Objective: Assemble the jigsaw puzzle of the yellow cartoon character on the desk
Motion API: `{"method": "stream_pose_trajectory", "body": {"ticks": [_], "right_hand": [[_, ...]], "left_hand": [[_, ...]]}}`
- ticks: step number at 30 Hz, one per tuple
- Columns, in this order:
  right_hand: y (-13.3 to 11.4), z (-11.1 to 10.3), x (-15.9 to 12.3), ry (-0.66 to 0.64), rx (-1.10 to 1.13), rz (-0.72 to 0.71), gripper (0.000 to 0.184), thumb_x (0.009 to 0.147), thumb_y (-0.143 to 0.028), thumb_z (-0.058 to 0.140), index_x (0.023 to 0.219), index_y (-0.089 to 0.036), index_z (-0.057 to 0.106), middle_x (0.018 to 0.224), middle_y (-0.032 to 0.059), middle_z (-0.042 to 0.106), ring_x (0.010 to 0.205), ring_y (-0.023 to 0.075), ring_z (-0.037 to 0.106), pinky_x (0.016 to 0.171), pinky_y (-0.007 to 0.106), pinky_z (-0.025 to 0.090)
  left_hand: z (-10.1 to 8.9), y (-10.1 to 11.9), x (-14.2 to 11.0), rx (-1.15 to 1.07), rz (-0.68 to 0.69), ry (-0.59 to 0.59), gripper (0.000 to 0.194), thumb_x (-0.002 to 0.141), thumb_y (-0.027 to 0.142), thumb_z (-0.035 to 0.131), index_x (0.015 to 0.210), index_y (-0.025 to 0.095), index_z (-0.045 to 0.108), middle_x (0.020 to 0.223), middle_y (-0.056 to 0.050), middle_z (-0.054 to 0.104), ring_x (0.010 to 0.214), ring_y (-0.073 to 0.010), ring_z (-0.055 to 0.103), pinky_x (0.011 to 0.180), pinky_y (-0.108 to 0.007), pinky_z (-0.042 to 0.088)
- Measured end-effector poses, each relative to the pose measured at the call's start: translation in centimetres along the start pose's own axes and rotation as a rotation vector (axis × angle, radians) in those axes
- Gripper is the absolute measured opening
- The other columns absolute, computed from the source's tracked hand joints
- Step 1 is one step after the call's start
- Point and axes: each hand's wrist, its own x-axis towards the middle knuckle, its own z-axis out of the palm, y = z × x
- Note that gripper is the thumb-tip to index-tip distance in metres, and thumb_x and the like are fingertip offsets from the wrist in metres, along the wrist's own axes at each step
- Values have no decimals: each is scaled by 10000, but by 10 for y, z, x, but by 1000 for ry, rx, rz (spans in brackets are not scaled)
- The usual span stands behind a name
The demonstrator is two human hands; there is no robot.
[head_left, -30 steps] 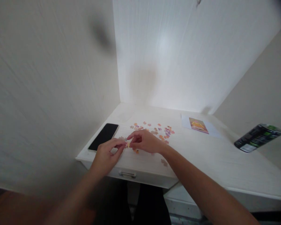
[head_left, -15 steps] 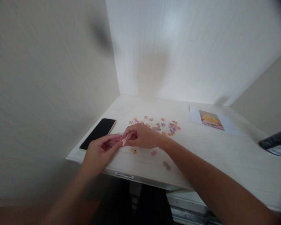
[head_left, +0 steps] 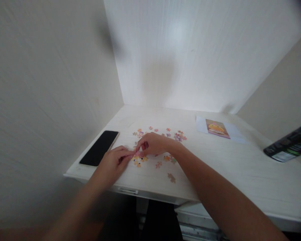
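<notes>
My left hand rests low over the white desk, its thumb and fingers closed at the edge of a small cluster of yellow and pink jigsaw puzzle pieces. Reaching in from the right, my right hand has its fingertips pinched on a pink puzzle piece at the top of that cluster. The fingertips of both hands meet there and partly hide the pieces. Several loose puzzle pieces lie beyond my right hand. Nearer me are a pinkish piece and a greyish-brown piece.
A black-screened phone lies left of my left hand. To the right is a white sheet with a printed picture of a yellow figure. A dark can or bottle stands at the far right. White panels enclose the desk.
Both hands have come down with the yellow piece to the pieces on the desk, where a yellow cluster now shows. The view has shifted slightly to the right.
</notes>
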Motion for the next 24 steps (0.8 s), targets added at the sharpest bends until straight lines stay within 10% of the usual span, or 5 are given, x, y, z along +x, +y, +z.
{"method": "stream_pose_trajectory", "body": {"ticks": [24], "right_hand": [[-1, -1, -2, -8, 62, 73, 289, 729, -334, 724, 988, -208, 739, 736, -4, 641, 582, 72, 525, 482, 168, 357]], "left_hand": [[3, 4, -10, 311, 208, 122, 205, 863, 318, 576, 980, 214, 709, 1034, -55, 646, 977, -171, 595, 900, -347, 495]]}}
